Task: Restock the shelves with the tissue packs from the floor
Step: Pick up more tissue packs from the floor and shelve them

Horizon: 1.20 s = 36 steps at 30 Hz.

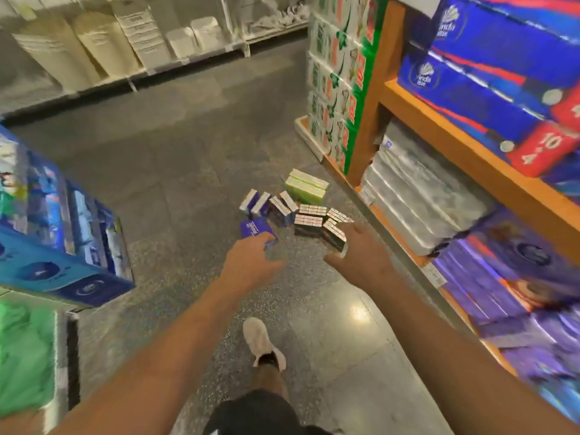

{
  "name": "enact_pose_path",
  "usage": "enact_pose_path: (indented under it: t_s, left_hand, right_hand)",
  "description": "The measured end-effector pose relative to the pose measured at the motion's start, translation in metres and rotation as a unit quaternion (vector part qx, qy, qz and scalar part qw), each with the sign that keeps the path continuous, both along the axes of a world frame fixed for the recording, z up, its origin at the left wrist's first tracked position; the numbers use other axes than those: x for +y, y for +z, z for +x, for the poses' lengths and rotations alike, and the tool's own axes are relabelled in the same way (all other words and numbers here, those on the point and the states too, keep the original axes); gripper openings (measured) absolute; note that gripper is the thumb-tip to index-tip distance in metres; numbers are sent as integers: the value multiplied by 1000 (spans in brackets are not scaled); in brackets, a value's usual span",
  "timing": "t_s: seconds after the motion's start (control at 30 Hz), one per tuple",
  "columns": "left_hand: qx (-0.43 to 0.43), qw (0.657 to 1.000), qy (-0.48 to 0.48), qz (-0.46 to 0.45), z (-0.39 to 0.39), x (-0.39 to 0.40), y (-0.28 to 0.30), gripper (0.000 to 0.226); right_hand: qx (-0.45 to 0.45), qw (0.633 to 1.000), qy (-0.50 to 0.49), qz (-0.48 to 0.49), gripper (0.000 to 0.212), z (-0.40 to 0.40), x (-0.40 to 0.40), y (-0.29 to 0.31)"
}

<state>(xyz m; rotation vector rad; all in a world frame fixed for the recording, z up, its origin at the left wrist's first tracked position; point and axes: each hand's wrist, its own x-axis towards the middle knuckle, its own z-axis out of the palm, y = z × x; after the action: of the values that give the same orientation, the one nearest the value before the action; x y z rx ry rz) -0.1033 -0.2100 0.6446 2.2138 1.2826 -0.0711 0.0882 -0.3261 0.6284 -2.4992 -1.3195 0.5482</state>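
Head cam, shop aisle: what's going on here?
A person is bending over a cluster of small tissue packs on the floor beside an orange shelf unit. The left hand is closed on a purple tissue pack. The right hand is spread open over the dark patterned packs, with its fingers on the nearest one. More purple-and-white packs and a green pack lie on the floor, not yet shelved.

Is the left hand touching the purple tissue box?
Touching. The head view shows the left hand with its fingers curled over the near edge of the purple tissue box, with no gap between them.
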Motion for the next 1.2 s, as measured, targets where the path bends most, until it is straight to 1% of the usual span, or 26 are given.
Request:
enact_pose_path:
  t_s: [0.1,0.23,0.3,0.47,0.6,0.73,0.83,0.9,0.97,1.07,1.17,1.2]
  left_hand:
    - [2,1000,-19,-14,29,64,-33,44]
    - [36,997,-61,-34,81,143,-66,58]
    - [49,995,-78,-49,107,175,-81,60]
    - [77,988,-103,-87,186,233,-128,63]
    - [95,983,-112,-112,253,259,-193,63]
    - [147,979,-95,-107,312,278,-289,59]
    - [170,973,-124,-95,348,292,-385,69]
    - [194,968,-143,-73,365,305,-457,74]
    - [195,967,-155,-56,378,318,-527,76]
    - [196,959,-204,8,389,335,-623,73]
    - [229,941,-244,56,390,356,-696,78]
    - [233,937,-251,74,386,362,-714,80]
  right_hand:
    - [12,999,-10,-31,79,20,51,-31]
    - [33,995,-60,-75,78,55,119,-59]
    - [42,992,-79,-87,77,72,149,-71]
    - [65,986,-114,-103,71,128,206,-116]
    - [94,980,-134,-111,65,184,238,-184]
    - [135,973,-136,-131,65,229,268,-281]
    - [142,968,-125,-163,65,259,287,-364]
    - [133,967,-125,-180,66,277,300,-426]
    - [117,965,-123,-199,66,291,311,-489]
    - [95,962,-120,-226,68,303,323,-580]
    - [77,960,-126,-237,72,304,330,-659]
    - [58,960,-124,-242,74,302,331,-680]
